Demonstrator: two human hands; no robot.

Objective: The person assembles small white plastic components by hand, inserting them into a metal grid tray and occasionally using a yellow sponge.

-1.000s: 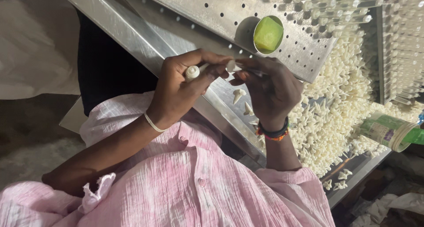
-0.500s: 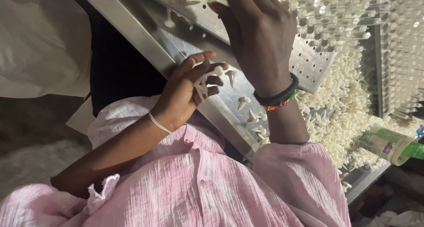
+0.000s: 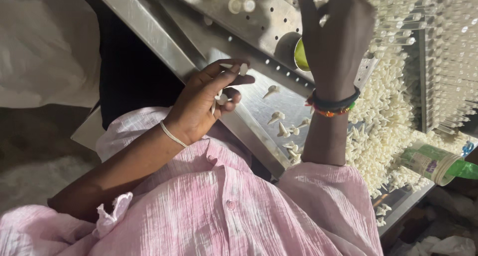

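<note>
My left hand (image 3: 206, 99) rests at the near edge of a slanted metal tray (image 3: 259, 106), its fingers closed around several small white cone-shaped pieces (image 3: 221, 98), one pinched at the fingertips. My right hand (image 3: 333, 32) reaches up over a perforated metal plate (image 3: 259, 12), which has white pieces standing in its holes; what its fingers hold is hidden. A black and a beaded bracelet sit on that wrist. Loose white pieces (image 3: 281, 129) lie on the tray between the hands.
A large heap of white pieces (image 3: 383, 136) fills the tray's right side. A small cup with yellow-green inside (image 3: 300, 54) sits by the plate. A green bottle (image 3: 438, 164) lies at the right. Rows of white-tipped pins (image 3: 443, 52) stand at top right.
My right hand has lifted from beside the left hand up to the perforated plate, covering most of the green cup. My left hand stays low, holding pieces.
</note>
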